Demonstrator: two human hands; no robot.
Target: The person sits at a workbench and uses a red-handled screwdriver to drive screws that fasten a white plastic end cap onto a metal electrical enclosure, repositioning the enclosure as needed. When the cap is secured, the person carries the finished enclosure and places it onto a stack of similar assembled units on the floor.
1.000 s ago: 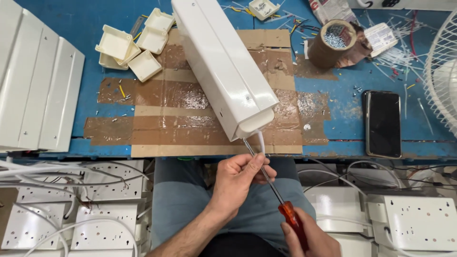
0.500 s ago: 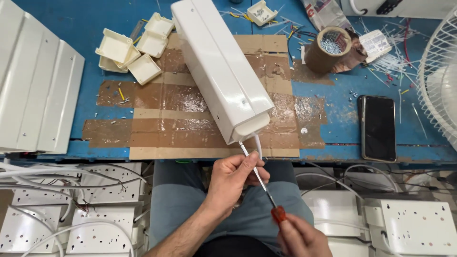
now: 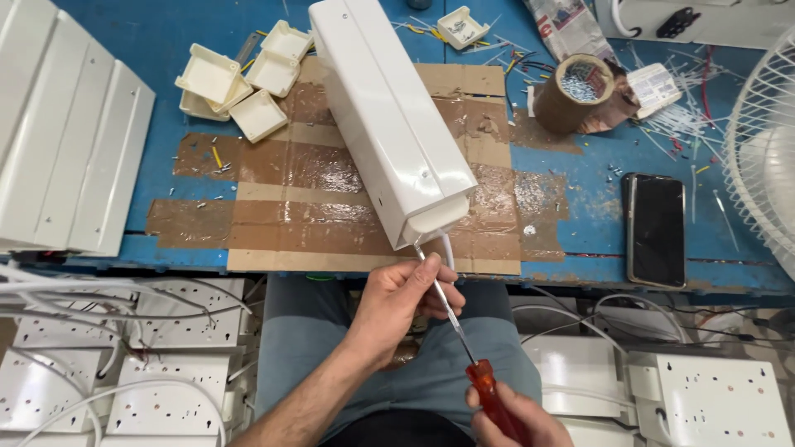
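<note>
A long white rectangular housing (image 3: 389, 116) lies slanted across the blue workbench (image 3: 149, 41), its near end hanging over the front edge. My right hand (image 3: 517, 414) grips the red handle of a screwdriver (image 3: 464, 339), whose metal shaft points up into that near end. My left hand (image 3: 406, 302) pinches the shaft just under the housing, beside a white cable that hangs from it.
Several small white plastic boxes (image 3: 240, 83) sit at the back left. A tape roll holding screws (image 3: 575, 91), a black phone (image 3: 656, 228) and a white fan (image 3: 766, 165) are on the right. White panels (image 3: 58, 132) lie left; white socket units (image 3: 124, 372) sit below.
The screwdriver tip has stayed at the housing's near end while my right hand shifted slightly lower and right. My left hand keeps steadying the shaft.
</note>
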